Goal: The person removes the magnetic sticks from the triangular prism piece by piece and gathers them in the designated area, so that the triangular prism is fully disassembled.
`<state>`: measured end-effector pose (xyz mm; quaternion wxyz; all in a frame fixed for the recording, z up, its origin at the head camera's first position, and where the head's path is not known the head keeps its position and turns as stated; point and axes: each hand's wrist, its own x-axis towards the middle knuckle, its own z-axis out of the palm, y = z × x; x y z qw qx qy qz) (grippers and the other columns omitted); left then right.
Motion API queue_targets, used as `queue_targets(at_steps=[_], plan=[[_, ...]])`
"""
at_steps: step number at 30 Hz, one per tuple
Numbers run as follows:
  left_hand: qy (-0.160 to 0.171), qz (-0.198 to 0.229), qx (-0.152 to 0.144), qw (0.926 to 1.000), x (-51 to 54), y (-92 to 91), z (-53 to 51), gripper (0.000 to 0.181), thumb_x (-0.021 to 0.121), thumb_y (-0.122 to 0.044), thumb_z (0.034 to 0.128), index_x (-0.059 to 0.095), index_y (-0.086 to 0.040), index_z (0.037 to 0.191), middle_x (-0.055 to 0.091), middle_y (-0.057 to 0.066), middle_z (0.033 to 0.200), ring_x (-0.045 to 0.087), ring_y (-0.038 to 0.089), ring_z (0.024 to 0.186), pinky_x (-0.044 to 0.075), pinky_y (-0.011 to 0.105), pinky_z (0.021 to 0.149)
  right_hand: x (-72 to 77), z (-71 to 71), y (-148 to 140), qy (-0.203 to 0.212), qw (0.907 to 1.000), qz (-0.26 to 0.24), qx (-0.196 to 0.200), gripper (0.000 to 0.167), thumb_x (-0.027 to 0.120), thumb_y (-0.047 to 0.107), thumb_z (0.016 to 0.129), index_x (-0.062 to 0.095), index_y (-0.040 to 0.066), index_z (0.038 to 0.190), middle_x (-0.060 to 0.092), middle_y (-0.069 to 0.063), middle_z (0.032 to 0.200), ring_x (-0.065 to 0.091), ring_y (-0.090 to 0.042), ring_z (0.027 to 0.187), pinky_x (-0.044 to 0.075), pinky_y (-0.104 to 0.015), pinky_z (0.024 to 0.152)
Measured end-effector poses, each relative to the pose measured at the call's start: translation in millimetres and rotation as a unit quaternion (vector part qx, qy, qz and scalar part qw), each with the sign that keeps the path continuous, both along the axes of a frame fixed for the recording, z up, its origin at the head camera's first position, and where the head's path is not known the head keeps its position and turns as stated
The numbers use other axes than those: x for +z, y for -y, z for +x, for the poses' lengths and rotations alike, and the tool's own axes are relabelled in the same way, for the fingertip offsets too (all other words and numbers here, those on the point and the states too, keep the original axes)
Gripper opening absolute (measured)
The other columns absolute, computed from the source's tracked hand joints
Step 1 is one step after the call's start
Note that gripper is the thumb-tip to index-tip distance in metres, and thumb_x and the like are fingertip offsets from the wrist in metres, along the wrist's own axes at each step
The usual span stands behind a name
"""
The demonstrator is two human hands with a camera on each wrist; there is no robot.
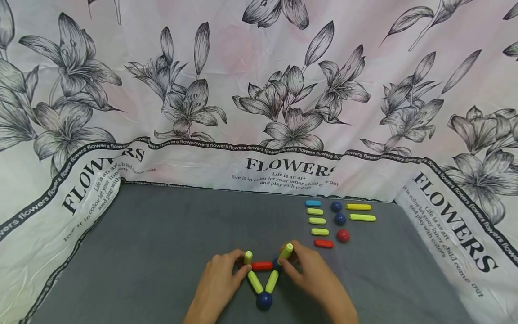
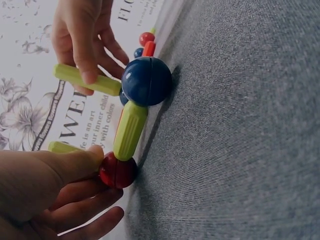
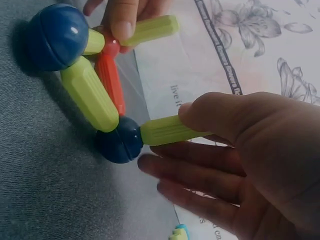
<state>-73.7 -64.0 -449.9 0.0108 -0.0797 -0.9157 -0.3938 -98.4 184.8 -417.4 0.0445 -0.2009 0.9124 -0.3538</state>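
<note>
A triangle of magnetic sticks and balls sits on the grey table. Its red stick (image 1: 262, 266) joins a red ball (image 2: 117, 171) and a blue ball (image 3: 120, 140). Two lime-green sticks, one on the left (image 1: 255, 282) and one on the right (image 1: 271, 282), run to the front blue ball (image 1: 264, 300). My left hand (image 1: 220, 274) pinches an upright green stick (image 1: 248, 258) low down, by the red ball. With thumb and fingers, my right hand (image 1: 313, 270) holds another green stick (image 1: 286, 251), which rises from the right blue ball and leans slightly outward.
Loose pieces lie at the back right of the table (image 1: 182, 234): a short blue stick (image 1: 313, 203), several short green sticks (image 1: 317, 221), a red stick (image 1: 323, 244), two blue balls (image 1: 340, 219), a red ball (image 1: 343, 236) and two longer yellowish sticks (image 1: 358, 207). Flower-printed cloth (image 1: 226, 171) borders the table.
</note>
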Motion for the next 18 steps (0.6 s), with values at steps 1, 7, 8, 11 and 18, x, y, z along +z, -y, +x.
queue_targets(at_steps=[1,7,8,11,18], plan=[[0.001,0.000,0.000,1.0000,0.0,0.0,0.0,0.015,0.086,-0.027,0.0897,0.077,-0.023,0.101,0.077,-0.005,0.093,0.071,0.015,0.075,0.052,0.031,0.059,-0.5,1.0,-1,-0.005,1.0000,-0.004,0.003,0.014,0.074,0.015,0.101,0.066,0.013,0.113,0.073,0.006,0.103,0.073,-0.011,0.089,0.062,-0.038,0.080],[-0.005,-0.001,0.001,1.0000,-0.5,-0.7,0.0,0.015,0.086,-0.028,0.0900,0.077,-0.025,0.101,0.078,-0.005,0.094,0.073,0.016,0.078,0.053,0.032,0.060,-3.2,4.5,-4,-0.032,0.9993,-0.016,0.013,0.014,0.072,0.011,0.101,0.065,0.012,0.114,0.074,0.003,0.104,0.076,-0.013,0.091,0.063,-0.037,0.079],[-0.005,-0.002,0.001,1.0000,-0.6,-0.6,0.1,0.015,0.086,-0.027,0.0899,0.077,-0.024,0.101,0.078,-0.005,0.094,0.072,0.016,0.077,0.053,0.032,0.060,-4.1,4.7,-5,-0.031,0.9993,-0.017,0.013,0.014,0.072,0.011,0.101,0.065,0.011,0.114,0.074,0.003,0.104,0.076,-0.014,0.091,0.063,-0.036,0.079],[-0.002,-0.004,0.000,1.0000,-1.0,-0.5,0.4,0.015,0.086,-0.027,0.0902,0.077,-0.024,0.101,0.078,-0.004,0.094,0.072,0.015,0.076,0.053,0.032,0.060,-5.6,5.3,-8,-0.023,0.9993,-0.028,0.014,0.012,0.069,0.010,0.103,0.062,0.012,0.112,0.073,0.001,0.105,0.077,-0.017,0.093,0.063,-0.033,0.079],[0.002,-0.012,-0.002,0.9999,-0.3,0.3,1.5,0.014,0.086,-0.028,0.0907,0.076,-0.024,0.100,0.077,-0.006,0.092,0.067,0.010,0.073,0.050,0.031,0.059,-5.5,7.1,-17,-0.032,0.9979,-0.050,0.026,0.014,0.067,0.005,0.103,0.059,0.012,0.111,0.072,-0.003,0.105,0.078,-0.021,0.095,0.062,-0.029,0.079]])
